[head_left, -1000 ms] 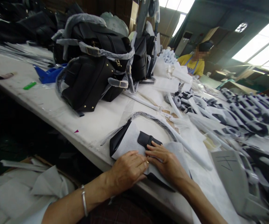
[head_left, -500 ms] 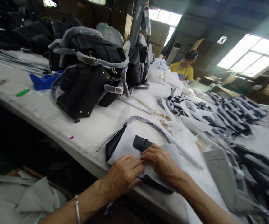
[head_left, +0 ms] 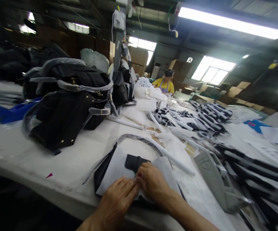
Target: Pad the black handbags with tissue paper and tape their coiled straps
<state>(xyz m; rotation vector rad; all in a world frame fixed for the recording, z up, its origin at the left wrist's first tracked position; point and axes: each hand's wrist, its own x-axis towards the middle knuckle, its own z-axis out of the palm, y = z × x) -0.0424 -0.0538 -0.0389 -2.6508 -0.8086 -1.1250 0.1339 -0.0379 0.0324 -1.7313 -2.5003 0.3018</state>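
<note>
A black handbag [head_left: 104,171] lies near the table's front edge, its front covered by a white sheet [head_left: 116,166]. Its dark closure tab [head_left: 132,162] shows through a gap in the sheet. The carrying handle [head_left: 135,137], wrapped in clear plastic, arches behind it. My left hand [head_left: 119,198] rests on the lower front of the bag with fingers bent and close together. Touching it, my right hand [head_left: 152,183] has its fingers curled just below the tab. Both sets of fingertips meet there, and whatever they pinch is hidden.
Black bags with plastic-wrapped straps [head_left: 64,112] stand at left, beside a blue tool [head_left: 13,110]. A grey holder [head_left: 208,179] and wrapped straps [head_left: 254,163] lie at right. Wrapped strap bundles [head_left: 208,112] fill the table farther back, where a person in yellow [head_left: 164,85] sits.
The view has tilted up and turned right, so things appear shifted left and lower. Both hands stay together on the bag, the right one with fingers more curled under the tab.
</note>
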